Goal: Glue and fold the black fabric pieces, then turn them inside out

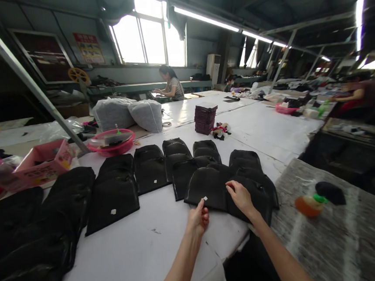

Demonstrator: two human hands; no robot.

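Note:
My left hand (199, 218) is closed on the lower edge of a black leather-like piece (206, 182) with a rounded top, its thumb at a small white tag (205, 199). At that piece's right side is my right hand (240, 197), thumb and fingers drawn together; whether something thin is between them I cannot make out. Under and beside it lies another black piece (253, 191), part of an overlapping pile. Further left, similar black pieces lie in rows, one (114, 199) with a white tag near its lower edge.
Across the white table (128, 250) stand a dark purple stack (205, 119), a pink basin (112, 142), a pink box (46, 161) and stuffed white bags (146, 115). To the right, a spray bottle (309, 205) with orange liquid stands on a grey surface (340, 241). People sit farther back.

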